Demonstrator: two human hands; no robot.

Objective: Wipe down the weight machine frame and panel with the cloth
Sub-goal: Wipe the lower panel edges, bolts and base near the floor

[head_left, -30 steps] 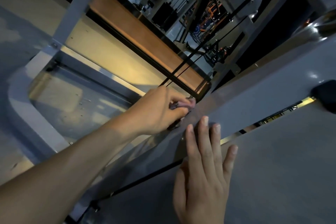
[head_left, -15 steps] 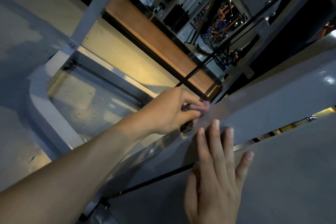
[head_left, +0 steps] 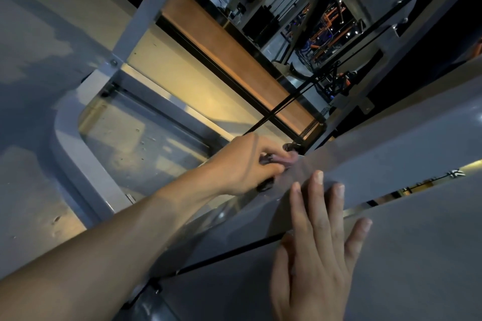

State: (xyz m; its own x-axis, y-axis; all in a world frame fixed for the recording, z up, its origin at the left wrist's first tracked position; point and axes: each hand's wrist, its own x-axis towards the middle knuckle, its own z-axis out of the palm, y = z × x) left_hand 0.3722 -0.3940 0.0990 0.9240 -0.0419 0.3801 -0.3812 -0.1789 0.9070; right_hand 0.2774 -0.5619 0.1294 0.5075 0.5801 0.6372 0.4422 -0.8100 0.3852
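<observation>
Grey frame beam (head_left: pixel 378 148) of the weight machine, its long axis running from lower left to upper right; the left hand (head_left: pixel 242 164) is gripping a bunched pinkish cloth (head_left: pixel 283 160) against the beam's upper edge; the right hand (head_left: pixel 313 250) is lying flat, fingers straight and spread, across the slot between the beam and the grey panel (head_left: pixel 417 255) below it.

Bare left forearm with no sleeve, left hand (head_left: pixel 245 164) ungloved, right hand (head_left: pixel 313 255) ungloved, short plain fingernails
</observation>
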